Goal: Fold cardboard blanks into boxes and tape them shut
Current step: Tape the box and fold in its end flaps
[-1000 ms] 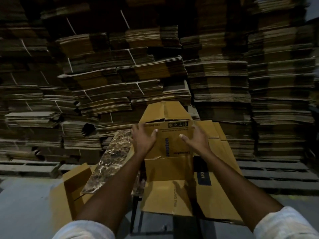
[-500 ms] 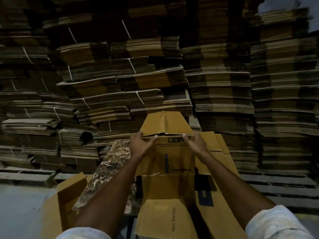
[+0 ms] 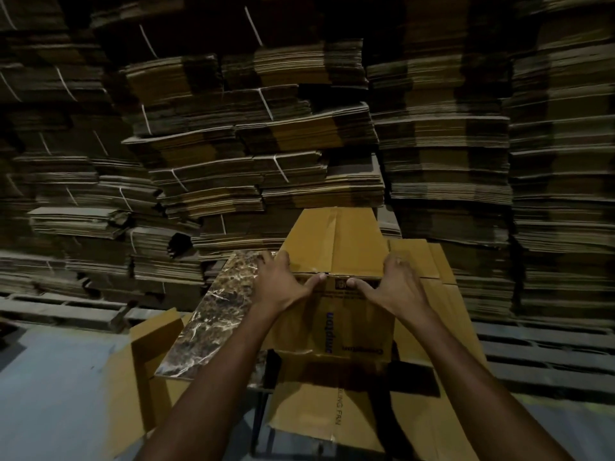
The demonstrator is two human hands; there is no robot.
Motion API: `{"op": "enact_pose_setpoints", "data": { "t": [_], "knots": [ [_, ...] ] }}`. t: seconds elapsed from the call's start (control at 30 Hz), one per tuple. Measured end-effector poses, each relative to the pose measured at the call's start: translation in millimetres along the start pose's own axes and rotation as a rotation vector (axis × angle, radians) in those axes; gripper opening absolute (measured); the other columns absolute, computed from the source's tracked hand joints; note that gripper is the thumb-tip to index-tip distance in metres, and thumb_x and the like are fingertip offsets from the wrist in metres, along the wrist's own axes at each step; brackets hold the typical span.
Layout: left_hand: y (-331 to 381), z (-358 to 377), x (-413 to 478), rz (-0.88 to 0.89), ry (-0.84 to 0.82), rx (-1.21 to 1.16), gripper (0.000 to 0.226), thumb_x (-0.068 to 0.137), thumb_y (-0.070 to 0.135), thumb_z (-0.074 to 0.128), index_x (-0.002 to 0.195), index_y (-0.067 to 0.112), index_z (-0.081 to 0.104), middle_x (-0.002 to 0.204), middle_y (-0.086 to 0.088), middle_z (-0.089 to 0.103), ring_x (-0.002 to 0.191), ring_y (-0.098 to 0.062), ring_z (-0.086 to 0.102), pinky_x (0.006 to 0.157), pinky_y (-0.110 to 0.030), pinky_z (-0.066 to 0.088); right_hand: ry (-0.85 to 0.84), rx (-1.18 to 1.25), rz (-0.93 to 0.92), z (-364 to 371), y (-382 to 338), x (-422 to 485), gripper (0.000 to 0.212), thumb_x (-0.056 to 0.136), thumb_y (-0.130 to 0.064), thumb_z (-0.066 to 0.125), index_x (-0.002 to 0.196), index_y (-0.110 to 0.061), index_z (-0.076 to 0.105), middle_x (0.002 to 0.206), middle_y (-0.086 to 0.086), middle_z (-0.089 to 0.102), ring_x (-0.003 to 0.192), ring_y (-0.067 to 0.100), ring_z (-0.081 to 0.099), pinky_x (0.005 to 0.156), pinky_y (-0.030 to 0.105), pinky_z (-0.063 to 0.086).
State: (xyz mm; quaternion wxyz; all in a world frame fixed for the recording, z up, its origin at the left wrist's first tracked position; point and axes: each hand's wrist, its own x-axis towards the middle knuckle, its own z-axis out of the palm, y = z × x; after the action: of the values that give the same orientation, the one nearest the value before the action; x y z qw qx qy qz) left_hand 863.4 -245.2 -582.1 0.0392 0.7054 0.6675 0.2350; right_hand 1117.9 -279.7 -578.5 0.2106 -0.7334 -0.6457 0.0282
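Observation:
A brown cardboard blank (image 3: 336,324) with blue print lies on the marble-patterned table top (image 3: 213,314) in front of me. Its far flaps (image 3: 336,241) stand tilted up. My left hand (image 3: 283,282) grips the blank's far left corner at the flap crease, thumb on the printed panel. My right hand (image 3: 392,284) grips the far right corner the same way. The near flap hangs down over the table's front edge. More flat blanks (image 3: 429,261) lie under and to the right of this one.
Tall bundled stacks of flat cardboard (image 3: 266,154) fill the whole background on wooden pallets (image 3: 539,347). An opened carton (image 3: 146,367) stands on the grey floor at the left of the table. The table's dark metal legs show below.
Both hands have slid forward along the blank to the far flap crease. The far flaps have risen more upright. My view has moved closer.

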Motion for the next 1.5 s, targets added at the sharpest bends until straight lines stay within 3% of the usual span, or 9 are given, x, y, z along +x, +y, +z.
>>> {"op": "enact_pose_setpoints", "data": {
  "t": [0.2,0.27,0.37,0.53,0.77,0.93,1.07,1.27,1.5],
  "knots": [
    [0.2,-0.3,-6.1,0.036,-0.113,0.104,0.12,0.059,0.107,0.028,0.126,0.011,0.051,0.129,-0.018,0.055,0.115,-0.036,0.055,0.092,-0.052,0.052,-0.156,0.055,-0.034,-6.7,2.6,-4.1,0.106,0.064,-0.091,0.061,0.134,-0.014,0.043,0.128,0.012,0.054,0.111,0.028,0.057,0.084,0.04,0.055],
    [3.7,2.2,-10.8,0.078,-0.261,0.157,0.112,0.061,0.106,0.031,0.117,0.011,0.056,0.117,-0.014,0.061,0.099,-0.03,0.059,0.088,-0.045,0.054,-0.283,0.001,0.013,3.7,2.4,-10.0,0.115,0.061,-0.093,0.06,0.142,-0.016,0.037,0.141,0.017,0.047,0.124,0.033,0.052,0.096,0.047,0.053],
    [12.0,22.8,-30.6,0.031,-0.562,0.111,0.118,0.061,0.104,0.037,0.134,0.012,0.047,0.137,-0.014,0.045,0.116,-0.035,0.053,0.097,-0.049,0.049,-0.395,-0.148,0.059,29.9,9.0,-31.5,0.117,0.062,-0.094,0.056,0.146,-0.016,0.034,0.153,0.022,0.031,0.138,0.041,0.036,0.109,0.053,0.042],
    [31.5,55.2,-62.7,-0.083,-0.293,-0.061,0.108,0.068,0.101,0.031,0.134,0.016,0.04,0.138,-0.018,0.039,0.126,-0.04,0.042,0.097,-0.057,0.047,-0.24,-0.284,-0.011,46.2,27.5,-62.4,0.125,0.062,-0.103,0.002,0.141,-0.014,0.041,0.148,0.023,0.04,0.138,0.043,0.037,0.106,0.051,0.041],
    [58.3,61.3,-54.5,-0.274,-0.355,0.02,0.116,0.066,0.093,0.05,0.151,0.016,0.028,0.156,-0.025,0.018,0.146,-0.05,0.012,0.108,-0.076,0.019,-0.144,-0.359,-0.061,45.0,14.5,-75.8,0.104,0.08,-0.088,-0.005,0.125,-0.014,0.052,0.126,0.026,0.059,0.115,0.04,0.057,0.094,0.046,0.049],
    [57.1,53.4,-41.8,-0.283,-0.365,-0.021,0.103,0.064,0.084,0.058,0.14,0.018,0.041,0.142,-0.022,0.04,0.133,-0.047,0.038,0.105,-0.067,0.036,-0.203,-0.32,0.012,49.2,14.8,-81.0,0.097,0.078,-0.089,0.008,0.131,-0.017,0.047,0.143,0.025,0.046,0.134,0.043,0.042,0.101,0.05,0.043],
    [47.2,17.6,-24.5,-0.132,-0.191,-0.153,0.056,0.079,0.066,0.061,0.1,0.015,0.062,0.088,-0.001,0.065,0.082,-0.022,0.065,0.075,-0.035,0.058,-0.219,-0.273,0.023,47.1,8.8,-82.4,0.106,0.075,-0.096,0.019,0.141,-0.016,0.04,0.156,0.025,0.031,0.147,0.045,0.022,0.113,0.058,0.031],
    [29.4,-21.7,-16.9,-0.105,-0.094,-0.053,0.013,0.081,0.034,0.065,0.084,0.022,0.065,0.073,0.003,0.063,0.064,-0.016,0.062,0.054,-0.025,0.05,-0.181,-0.191,0.001,53.3,-14.5,-81.0,0.107,0.078,-0.095,0.022,0.151,-0.017,0.028,0.163,0.025,0.019,0.152,0.044,0.009,0.117,0.063,0.019],
    [-16.6,-45.8,-11.6,-0.242,-0.025,-0.397,0.017,0.092,0.018,0.056,0.083,0.021,0.07,0.07,-0.003,0.068,0.06,-0.021,0.063,0.049,-0.027,0.043,-0.307,-0.168,0.176,66.3,-35.3,-67.6,0.115,0.075,-0.092,0.037,0.16,-0.019,0.008,0.162,0.03,0.015,0.149,0.051,0.008,0.113,0.071,0.012]
  ]
}}
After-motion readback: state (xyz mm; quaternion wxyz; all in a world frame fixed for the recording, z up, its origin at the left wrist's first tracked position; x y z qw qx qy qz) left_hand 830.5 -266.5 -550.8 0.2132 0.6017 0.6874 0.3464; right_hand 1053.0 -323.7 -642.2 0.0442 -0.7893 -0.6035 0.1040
